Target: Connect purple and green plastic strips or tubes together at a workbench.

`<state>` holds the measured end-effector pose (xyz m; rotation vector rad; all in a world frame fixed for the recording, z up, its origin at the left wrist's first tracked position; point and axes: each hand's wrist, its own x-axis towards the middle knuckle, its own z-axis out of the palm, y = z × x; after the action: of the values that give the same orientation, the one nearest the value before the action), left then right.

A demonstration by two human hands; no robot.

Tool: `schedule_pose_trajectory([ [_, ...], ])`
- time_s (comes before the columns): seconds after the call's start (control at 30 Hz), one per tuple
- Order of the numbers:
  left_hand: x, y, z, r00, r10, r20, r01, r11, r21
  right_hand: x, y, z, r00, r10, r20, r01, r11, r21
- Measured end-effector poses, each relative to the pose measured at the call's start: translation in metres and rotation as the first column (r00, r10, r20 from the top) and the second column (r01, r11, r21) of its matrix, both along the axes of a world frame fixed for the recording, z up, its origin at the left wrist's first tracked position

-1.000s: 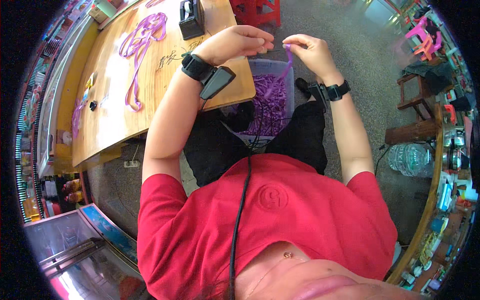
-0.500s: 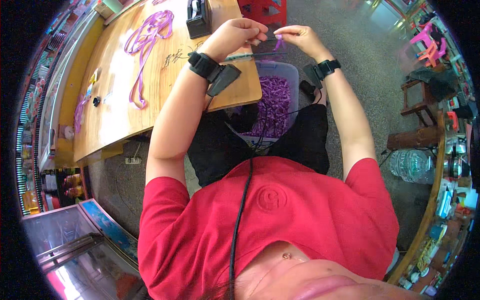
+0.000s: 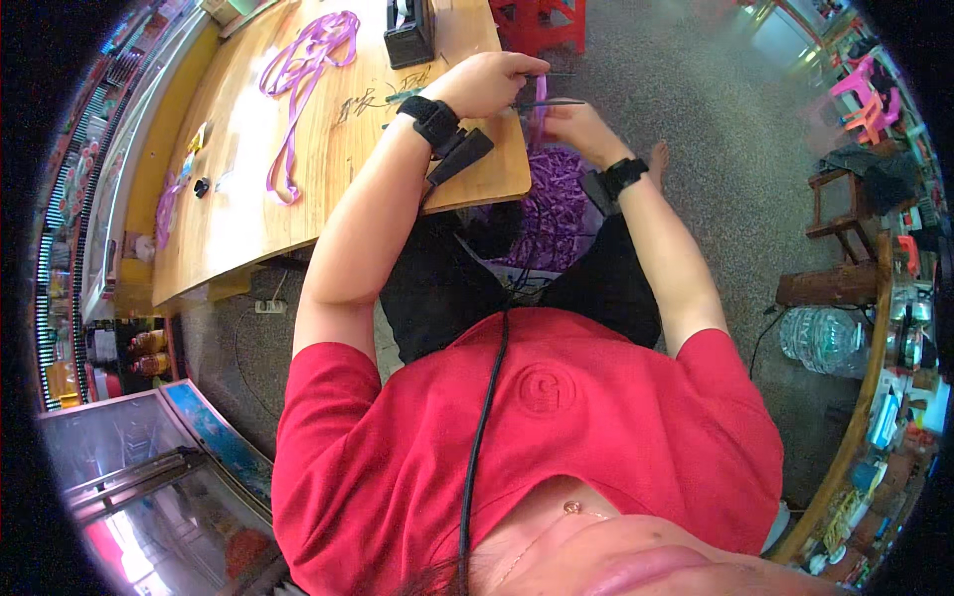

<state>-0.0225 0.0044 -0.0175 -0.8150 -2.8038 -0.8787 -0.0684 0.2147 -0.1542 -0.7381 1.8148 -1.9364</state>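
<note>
My left hand (image 3: 497, 83) is over the table's right corner, its thumb and finger pinched at the top of a short purple ribbon (image 3: 540, 94). Just below and to the right, my right hand (image 3: 580, 129) has its fingers curled in against the ribbon's lower part; the fingertips are blurred. A thin dark rod (image 3: 561, 102) sticks out sideways past the ribbon, between the two hands. Its green part (image 3: 402, 96) shows on the table left of my left hand. Under my hands stands a bin filled with purple ribbon pieces (image 3: 558, 199).
On the wooden table (image 3: 234, 189) lie a long purple ribbon in loops (image 3: 308, 60) and a black tape dispenser (image 3: 409, 35). A red stool (image 3: 542, 25) stands beyond the bin. At right are a wooden stool (image 3: 840, 204) and a large water bottle (image 3: 820, 338). A black cable (image 3: 482, 427) hangs down my front.
My right hand has dropped below my left and turned inward. The purple ribbon now hangs from my left fingers; before, my right fingers pinched it. The view has shifted slightly.
</note>
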Motion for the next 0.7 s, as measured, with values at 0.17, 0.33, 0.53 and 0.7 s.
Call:
schedule_pose_trajectory([
  [0.17, -0.001, -0.001, -0.003, 0.999, 0.017, 0.036, -0.017, 1.0, 0.02, 0.032, 0.01, -0.033, 0.994, -0.008, 0.112, -0.013, 0.983, 0.182],
  [0.33, -0.007, 0.002, -0.007, 0.992, 0.027, 0.12, -0.035, 0.997, 0.065, 0.058, 0.036, -0.08, 0.988, -0.083, 0.127, 0.028, 0.922, 0.387],
  [0.53, -0.026, -0.008, -0.024, 0.996, -0.044, -0.082, 0.043, 0.999, -0.014, 0.092, 0.043, -0.113, 0.901, -0.195, 0.387, -0.009, 0.884, 0.468],
  [0.7, -0.021, -0.006, -0.021, 1.0, 0.007, 0.015, -0.007, 1.0, -0.017, 0.12, 0.046, -0.108, 0.864, -0.164, 0.475, -0.063, 0.902, 0.427],
])
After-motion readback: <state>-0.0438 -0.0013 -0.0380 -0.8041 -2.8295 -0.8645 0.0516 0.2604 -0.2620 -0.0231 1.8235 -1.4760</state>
